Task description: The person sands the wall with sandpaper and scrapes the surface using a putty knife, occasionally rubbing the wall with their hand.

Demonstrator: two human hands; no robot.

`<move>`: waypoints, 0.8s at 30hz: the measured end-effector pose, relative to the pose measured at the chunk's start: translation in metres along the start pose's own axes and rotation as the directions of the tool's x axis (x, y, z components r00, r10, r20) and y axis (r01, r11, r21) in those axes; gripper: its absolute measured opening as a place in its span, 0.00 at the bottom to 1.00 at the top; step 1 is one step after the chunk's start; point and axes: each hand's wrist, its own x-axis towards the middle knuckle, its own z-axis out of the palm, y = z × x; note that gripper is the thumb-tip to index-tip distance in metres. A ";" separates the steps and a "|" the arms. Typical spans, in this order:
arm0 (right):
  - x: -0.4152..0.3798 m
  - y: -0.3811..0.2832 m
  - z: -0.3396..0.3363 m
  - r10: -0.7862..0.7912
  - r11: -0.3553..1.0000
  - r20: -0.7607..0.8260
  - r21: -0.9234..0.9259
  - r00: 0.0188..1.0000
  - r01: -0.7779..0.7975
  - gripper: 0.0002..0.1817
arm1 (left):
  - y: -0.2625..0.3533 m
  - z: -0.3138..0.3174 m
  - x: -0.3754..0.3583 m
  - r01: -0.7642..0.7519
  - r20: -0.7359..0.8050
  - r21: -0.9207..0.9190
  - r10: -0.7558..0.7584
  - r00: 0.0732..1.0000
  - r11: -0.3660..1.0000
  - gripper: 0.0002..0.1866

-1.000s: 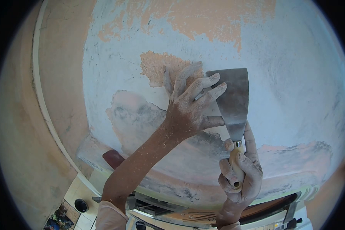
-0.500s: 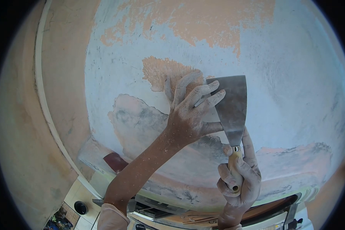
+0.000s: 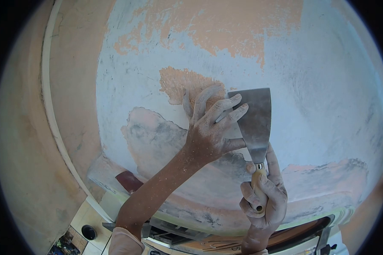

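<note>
A wide metal scraper (image 3: 256, 117) with a light handle stands blade up in front of the wall (image 3: 293, 106). Wrapped round its handle is my right hand (image 3: 266, 193), dusty with white powder. My left hand (image 3: 212, 123) has its fingers spread, with two fingertips on the left side of the blade and the thumb by its lower edge. Behind the left fingers lies a rough, bare orange patch (image 3: 178, 83) in the pale blue coating. A grey and pink patch (image 3: 151, 131) is below it.
A dark red object (image 3: 128, 182) rests on the ledge at lower left, beside my left forearm. Below the wall is a dark opening with metal parts (image 3: 174, 231). A black cup (image 3: 89, 232) stands on tiles at the bottom left. A white strip (image 3: 51, 106) runs down the left.
Both hands and the scraper have shifted slightly left and down in the view. The wall patches sit slightly lower. The grip on the handle looks the same.
</note>
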 end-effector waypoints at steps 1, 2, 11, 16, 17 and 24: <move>0.002 0.001 0.001 0.001 1.000 -0.011 -0.005 1.000 -0.001 0.36 | -0.003 0.001 0.001 0.001 -0.008 -0.008 -0.001 1.000 1.000 0.34; 0.002 0.001 0.002 0.000 1.000 -0.026 -0.009 1.000 -0.001 0.36 | -0.003 0.001 0.001 0.003 -0.012 -0.019 -0.003 1.000 1.000 0.34; -0.003 0.002 -0.001 -0.014 0.999 0.000 -0.036 1.000 0.014 0.36 | 0.003 0.001 -0.002 0.009 -0.017 0.061 -0.008 1.000 0.998 0.33; 0.000 0.004 -0.002 -0.005 1.000 0.016 -0.030 1.000 0.005 0.35 | -0.001 0.000 -0.001 0.010 -0.023 0.049 -0.009 1.000 0.999 0.33; 0.001 0.003 0.000 -0.004 0.999 0.005 -0.045 1.000 0.004 0.35 | -0.001 0.000 0.001 0.003 -0.033 0.054 -0.001 0.999 0.999 0.33; 0.004 0.007 0.002 -0.021 1.000 0.019 -0.009 1.000 0.021 0.35 | -0.002 -0.003 0.002 0.011 -0.027 0.054 -0.009 1.000 0.998 0.32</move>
